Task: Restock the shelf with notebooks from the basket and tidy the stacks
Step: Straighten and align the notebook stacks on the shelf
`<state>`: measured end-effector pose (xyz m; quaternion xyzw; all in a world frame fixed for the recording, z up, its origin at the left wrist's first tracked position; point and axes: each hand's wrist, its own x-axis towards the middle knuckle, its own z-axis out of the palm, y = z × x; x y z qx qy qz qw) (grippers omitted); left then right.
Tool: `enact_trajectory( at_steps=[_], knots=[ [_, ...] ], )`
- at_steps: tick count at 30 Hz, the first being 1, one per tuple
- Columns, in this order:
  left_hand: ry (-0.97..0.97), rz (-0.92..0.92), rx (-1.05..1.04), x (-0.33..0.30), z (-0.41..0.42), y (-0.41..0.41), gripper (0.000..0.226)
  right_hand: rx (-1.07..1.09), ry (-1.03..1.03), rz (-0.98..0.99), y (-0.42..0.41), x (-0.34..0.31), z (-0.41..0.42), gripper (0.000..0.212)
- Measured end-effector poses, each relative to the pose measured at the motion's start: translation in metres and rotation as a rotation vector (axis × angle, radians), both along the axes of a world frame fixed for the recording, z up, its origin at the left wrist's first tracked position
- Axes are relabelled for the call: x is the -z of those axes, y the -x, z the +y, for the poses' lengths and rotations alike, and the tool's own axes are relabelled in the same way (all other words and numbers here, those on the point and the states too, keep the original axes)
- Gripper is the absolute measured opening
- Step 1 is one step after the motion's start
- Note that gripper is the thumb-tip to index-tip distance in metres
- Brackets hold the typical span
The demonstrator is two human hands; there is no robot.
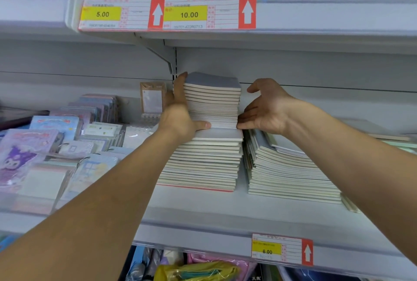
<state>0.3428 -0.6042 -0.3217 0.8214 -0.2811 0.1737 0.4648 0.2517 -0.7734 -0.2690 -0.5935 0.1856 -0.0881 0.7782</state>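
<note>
A tall stack of notebooks (203, 156) is sitting on the grey shelf (203, 210), and everything else is placed around it. An upper batch of notebooks (213, 102) is resting on top of that stack, its grey cover facing up. The left hand (180, 111) is gripping this batch from the left: the fingers are running up its left side and the thumb is hooking across the front edge near the bottom. The right hand (264, 111) is lying relaxed against the right side of the batch, fingertips touching its lower right corner and the thumb standing free above, so it is not clasping anything. Just right of the tall stack, a lower, slumping pile of notebooks (291, 172) is leaning away to the right. Left of the tall stack, packs of cartoon notepads (45, 152) are crowding the shelf. Below and to the right of the stack, a price tag (282, 250) reading 6.00 is hanging on the shelf's front lip.
</note>
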Motion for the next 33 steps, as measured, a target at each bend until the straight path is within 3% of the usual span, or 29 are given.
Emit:
enact_trajectory(
  at_steps=[4, 6, 9, 10, 12, 14, 20, 26, 30, 33],
  knots=[
    [-0.012, 0.005, -0.011, -0.001, 0.0, 0.002, 0.12, 0.003, -0.058, -0.024, 0.002, 0.004, -0.006, 0.068],
    [-0.024, 0.026, 0.0, -0.003, 0.0, 0.005, 0.121, 0.022, -0.052, -0.034, 0.006, 0.01, -0.005, 0.053],
    [-0.06, 0.041, 0.033, -0.007, 0.007, 0.008, 0.122, 0.003, 0.26, -0.043, 0.004, 0.026, -0.006, 0.028],
    [-0.072, 0.035, 0.027, -0.007, 0.011, 0.008, 0.122, -0.021, 0.431, -0.026, 0.002, 0.031, -0.007, 0.034],
    [-0.059, 0.035, -0.004, -0.008, 0.018, 0.007, 0.126, -0.053, 0.709, 0.026, -0.001, 0.035, -0.004, 0.08],
    [-0.037, 0.106, -0.024, -0.008, 0.022, 0.004, 0.131, -0.101, 0.794, 0.069, -0.009, 0.034, -0.006, 0.114],
    [-0.156, 0.216, -0.07, -0.009, 0.022, -0.012, 0.128, -0.207, 0.694, 0.106, -0.039, 0.032, -0.023, 0.133],
    [-0.134, 0.084, -0.072, -0.004, 0.018, -0.002, 0.121, -0.195, 0.703, 0.073, -0.039, 0.037, -0.022, 0.119],
    [-0.117, 0.061, -0.096, -0.001, 0.016, 0.002, 0.106, -0.199, 0.762, 0.038, -0.032, 0.041, -0.02, 0.091],
    [-0.135, 0.032, -0.112, -0.003, 0.017, 0.007, 0.113, -0.212, 0.805, 0.016, -0.032, 0.042, -0.021, 0.089]
  ],
)
